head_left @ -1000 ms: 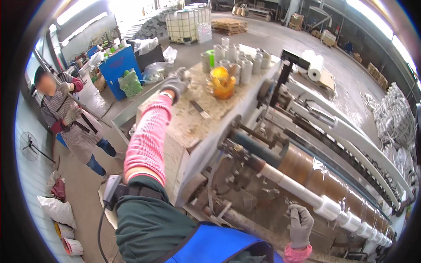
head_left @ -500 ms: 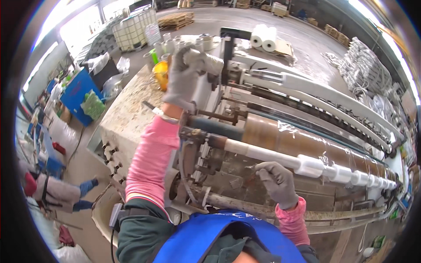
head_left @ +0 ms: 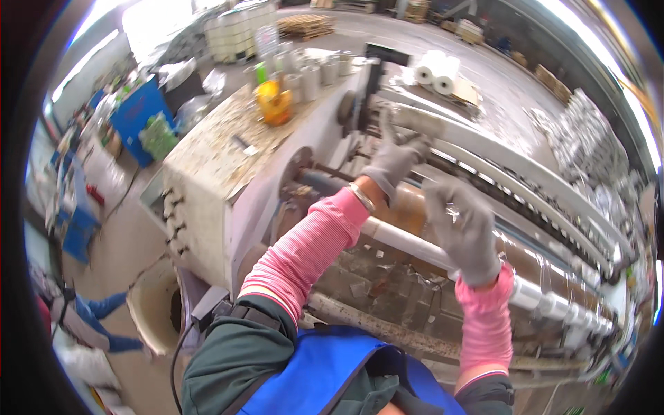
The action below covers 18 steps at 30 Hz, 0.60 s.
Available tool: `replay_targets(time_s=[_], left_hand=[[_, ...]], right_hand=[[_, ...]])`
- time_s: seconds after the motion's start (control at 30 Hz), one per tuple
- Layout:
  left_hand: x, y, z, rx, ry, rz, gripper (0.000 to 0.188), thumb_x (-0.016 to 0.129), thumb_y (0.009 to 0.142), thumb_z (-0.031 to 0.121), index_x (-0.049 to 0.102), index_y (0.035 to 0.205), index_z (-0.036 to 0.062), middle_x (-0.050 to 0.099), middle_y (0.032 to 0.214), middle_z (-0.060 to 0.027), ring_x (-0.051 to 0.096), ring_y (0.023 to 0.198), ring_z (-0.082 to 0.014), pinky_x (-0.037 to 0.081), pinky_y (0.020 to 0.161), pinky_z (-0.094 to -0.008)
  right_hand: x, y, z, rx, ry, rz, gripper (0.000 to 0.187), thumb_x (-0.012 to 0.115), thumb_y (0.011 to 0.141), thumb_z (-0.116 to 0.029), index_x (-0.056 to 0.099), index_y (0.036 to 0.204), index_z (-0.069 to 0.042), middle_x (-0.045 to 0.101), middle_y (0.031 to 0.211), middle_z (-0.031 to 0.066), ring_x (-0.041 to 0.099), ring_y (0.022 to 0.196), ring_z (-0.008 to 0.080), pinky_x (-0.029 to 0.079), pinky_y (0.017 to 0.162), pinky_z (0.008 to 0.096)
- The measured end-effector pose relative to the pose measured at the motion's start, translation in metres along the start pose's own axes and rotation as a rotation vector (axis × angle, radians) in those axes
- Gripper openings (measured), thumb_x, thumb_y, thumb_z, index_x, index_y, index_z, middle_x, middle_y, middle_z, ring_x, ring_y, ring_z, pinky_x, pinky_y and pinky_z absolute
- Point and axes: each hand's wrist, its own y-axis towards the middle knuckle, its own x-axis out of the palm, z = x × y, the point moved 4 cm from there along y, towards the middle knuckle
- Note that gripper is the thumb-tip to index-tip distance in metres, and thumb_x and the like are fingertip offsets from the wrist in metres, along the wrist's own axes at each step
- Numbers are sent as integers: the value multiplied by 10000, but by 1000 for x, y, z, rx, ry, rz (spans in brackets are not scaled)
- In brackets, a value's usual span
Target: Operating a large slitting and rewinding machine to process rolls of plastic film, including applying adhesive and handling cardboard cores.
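Observation:
My left hand [head_left: 393, 162], in a grey glove, is at the left end of a short pale tube [head_left: 423, 123] on the machine's far bar. Its index finger points up along the tube's end, and its other fingers curl in below it. To the right, my right hand [head_left: 462, 232], also gloved, is lifted over the brown roller [head_left: 408, 207]. Its fingers are bent and smeared by motion. A shiny spot shows between them, and I cannot make out whether it is film or glare. Nearer to me runs a white shaft [head_left: 404, 238] with white sleeves.
A worn cabinet top [head_left: 214, 142] at left holds a yellow bucket [head_left: 274, 104], several pale tubes [head_left: 311, 83] and a dark-bladed tool [head_left: 242, 144]. An open bin [head_left: 155, 304] stands near the cabinet. Another person's legs [head_left: 97, 318] show at lower left. White rolls [head_left: 437, 72] lie beyond the machine.
My left hand has carried the pale tube from over the cabinet rightward to the far bar. My right hand has risen from the near shaft to over the brown roller. The view has shifted.

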Motion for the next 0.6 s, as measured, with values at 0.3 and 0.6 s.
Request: replay_targets(time_s=[0.3, 0.6], left_hand=[[-170, -188, 183, 432, 1151, 83, 212, 632, 831, 74, 643, 1038, 29, 669, 978, -99, 635, 894, -158, 507, 804, -291], [-475, -306, 185, -627, 1835, 1125, 561, 375, 919, 458, 476, 1259, 24, 468, 1322, -178, 439, 1226, -302, 264, 1037, -469]], right_hand=[[34, 114, 137, -101, -865, -82, 462, 705, 768, -166, 519, 1191, -160, 614, 1066, 116, 629, 899, 293, 497, 730, 393], [51, 110, 119, -102, -919, -91, 421, 682, 802, -150, 536, 1197, -143, 609, 1091, 92, 609, 953, 285, 497, 769, 377]])
